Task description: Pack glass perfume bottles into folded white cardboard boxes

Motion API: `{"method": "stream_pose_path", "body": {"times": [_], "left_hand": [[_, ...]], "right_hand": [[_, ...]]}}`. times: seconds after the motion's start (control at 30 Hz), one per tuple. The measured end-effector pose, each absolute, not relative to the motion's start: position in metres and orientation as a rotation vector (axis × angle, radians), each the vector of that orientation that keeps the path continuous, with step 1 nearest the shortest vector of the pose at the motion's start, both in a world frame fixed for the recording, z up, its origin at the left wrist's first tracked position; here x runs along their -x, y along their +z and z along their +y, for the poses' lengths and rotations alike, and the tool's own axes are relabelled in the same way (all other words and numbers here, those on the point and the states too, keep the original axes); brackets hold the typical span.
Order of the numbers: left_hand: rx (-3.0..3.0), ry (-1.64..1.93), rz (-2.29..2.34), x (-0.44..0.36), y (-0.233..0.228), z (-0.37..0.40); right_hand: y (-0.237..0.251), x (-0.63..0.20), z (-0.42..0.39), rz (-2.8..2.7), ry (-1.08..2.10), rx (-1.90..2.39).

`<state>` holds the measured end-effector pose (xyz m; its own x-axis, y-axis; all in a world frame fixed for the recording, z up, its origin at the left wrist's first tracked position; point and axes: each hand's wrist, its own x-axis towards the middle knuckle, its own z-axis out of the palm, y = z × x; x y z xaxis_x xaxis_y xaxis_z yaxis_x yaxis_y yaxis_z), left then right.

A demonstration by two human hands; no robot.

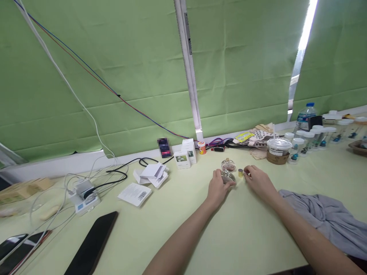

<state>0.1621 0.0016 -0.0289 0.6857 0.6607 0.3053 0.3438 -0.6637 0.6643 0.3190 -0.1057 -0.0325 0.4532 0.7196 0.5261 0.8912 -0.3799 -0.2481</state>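
Observation:
My left hand (219, 187) is closed round a rounded, clear glass bottle (228, 177) that lies low on the table, its lower part partly covered by the fingers. Just behind it stands a similar round glass bottle (228, 166) with a gold top and something reddish-brown inside. My right hand (259, 182) is to the right, thumb and fingers pinched together. Whatever the pinch holds is too small to make out. A short gold cylinder (240, 173), like a cap, stands between the two hands, close to the right fingertips.
A grey cloth (323, 217) lies by my right forearm. Behind are a lidded plastic cup (278, 147), several clear jars (306, 142) and a water bottle (306, 116). To the left are white boxes (182, 159), flattened cartons (135, 194), a power strip (86, 202) and a black phone (93, 244).

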Motion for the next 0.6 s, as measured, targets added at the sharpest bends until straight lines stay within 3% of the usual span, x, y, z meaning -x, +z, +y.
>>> {"method": "stream_pose_path", "body": {"times": [0.6], "left_hand": [[-2.269, 0.803, 0.731, -0.208, -0.041, 0.015]], "right_hand": [[-0.038, -0.316, -0.094, -1.34, -0.338, 2.24]]}}
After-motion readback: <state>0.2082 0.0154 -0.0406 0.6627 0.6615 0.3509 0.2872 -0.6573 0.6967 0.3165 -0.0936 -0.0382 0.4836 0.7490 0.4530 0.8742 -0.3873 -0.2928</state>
